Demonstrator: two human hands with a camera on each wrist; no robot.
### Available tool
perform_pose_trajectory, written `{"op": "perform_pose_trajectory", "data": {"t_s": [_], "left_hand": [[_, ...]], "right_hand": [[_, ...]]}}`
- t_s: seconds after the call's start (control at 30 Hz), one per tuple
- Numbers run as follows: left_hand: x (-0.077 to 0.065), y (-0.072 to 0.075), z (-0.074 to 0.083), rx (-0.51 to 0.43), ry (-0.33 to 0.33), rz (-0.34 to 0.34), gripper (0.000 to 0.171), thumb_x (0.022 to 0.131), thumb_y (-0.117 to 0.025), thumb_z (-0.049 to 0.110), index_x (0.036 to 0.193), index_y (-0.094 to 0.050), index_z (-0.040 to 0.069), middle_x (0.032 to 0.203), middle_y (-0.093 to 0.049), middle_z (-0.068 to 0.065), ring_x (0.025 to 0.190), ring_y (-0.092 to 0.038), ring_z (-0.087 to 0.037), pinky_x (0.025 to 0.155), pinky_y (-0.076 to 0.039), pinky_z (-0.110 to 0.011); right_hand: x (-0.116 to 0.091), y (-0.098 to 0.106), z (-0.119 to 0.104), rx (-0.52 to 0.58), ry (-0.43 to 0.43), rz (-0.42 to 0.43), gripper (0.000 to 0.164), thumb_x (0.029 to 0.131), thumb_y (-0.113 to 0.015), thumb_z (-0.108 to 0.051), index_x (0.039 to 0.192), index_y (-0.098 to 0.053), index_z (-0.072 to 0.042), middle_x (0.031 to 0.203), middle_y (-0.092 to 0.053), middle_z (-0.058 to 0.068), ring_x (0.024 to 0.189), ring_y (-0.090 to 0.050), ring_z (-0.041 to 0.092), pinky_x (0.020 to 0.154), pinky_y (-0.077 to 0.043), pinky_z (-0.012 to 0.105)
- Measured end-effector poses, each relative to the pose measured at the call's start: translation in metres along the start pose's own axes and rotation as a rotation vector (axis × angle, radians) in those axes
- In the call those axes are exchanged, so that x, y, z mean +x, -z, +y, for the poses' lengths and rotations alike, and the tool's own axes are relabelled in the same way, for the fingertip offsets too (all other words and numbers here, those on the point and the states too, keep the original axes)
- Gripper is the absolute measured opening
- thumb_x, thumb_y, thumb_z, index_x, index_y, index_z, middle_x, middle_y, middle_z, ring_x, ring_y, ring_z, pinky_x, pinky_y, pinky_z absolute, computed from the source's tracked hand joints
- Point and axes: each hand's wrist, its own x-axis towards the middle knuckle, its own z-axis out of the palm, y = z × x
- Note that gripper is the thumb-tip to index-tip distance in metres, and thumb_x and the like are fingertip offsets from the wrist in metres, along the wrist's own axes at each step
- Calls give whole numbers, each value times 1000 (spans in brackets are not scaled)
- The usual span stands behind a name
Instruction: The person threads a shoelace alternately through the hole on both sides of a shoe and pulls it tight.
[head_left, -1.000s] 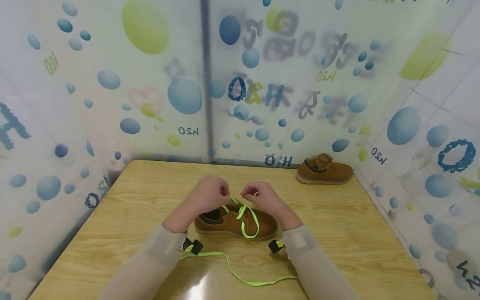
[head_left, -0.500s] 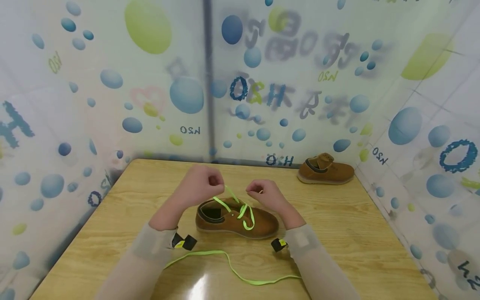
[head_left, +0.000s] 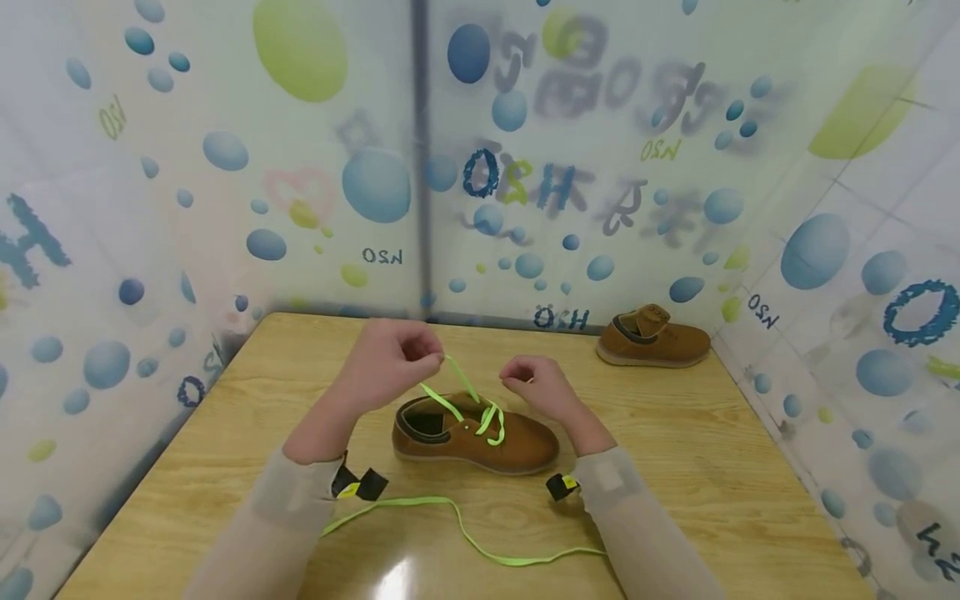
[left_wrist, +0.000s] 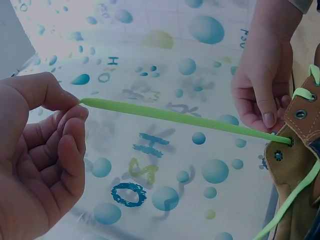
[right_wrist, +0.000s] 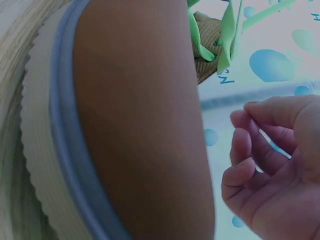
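A brown low shoe (head_left: 525, 450) lies sideways on the wooden table, toe to the right. My left hand (head_left: 386, 362) pinches the end of a neon-green shoelace (left_wrist: 180, 118) between thumb and index finger. That lace runs taut to an eyelet in the shoe's flap in the left wrist view. More lace crosses the front of the shoe in a small loop. Above the toe, my right hand (head_left: 551, 387) hangs with fingers loosely curled. In the right wrist view its thumb and index fingertips meet, with no lace seen between them.
Another brown shoe (head_left: 652, 337), without visible lace, stands at the table's back right corner. A long loose green lace (head_left: 517, 560) lies along the front of the wooden table (head_left: 690, 467). Patterned curtains (head_left: 600, 167) surround the table's back and sides.
My left hand has moved up and left, drawing lace through, and the loop over the shoe has become smaller. My right hand has shifted slightly right, away from the lace.
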Motion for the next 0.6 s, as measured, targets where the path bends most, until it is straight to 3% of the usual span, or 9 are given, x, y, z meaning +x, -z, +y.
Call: {"op": "perform_pose_trajectory", "data": {"t_s": [0.6], "left_hand": [[-1,-3,2,-5,-73,186,11,91,-73,6,83,-77,11,68,-69,1,57,-56,-12,57,-48,-26]], "right_hand": [[-4,4,2,72,-160,-49,22,105,-66,-15,112,-74,4,91,-74,8,76,-67,15,68,-58,30]]}}
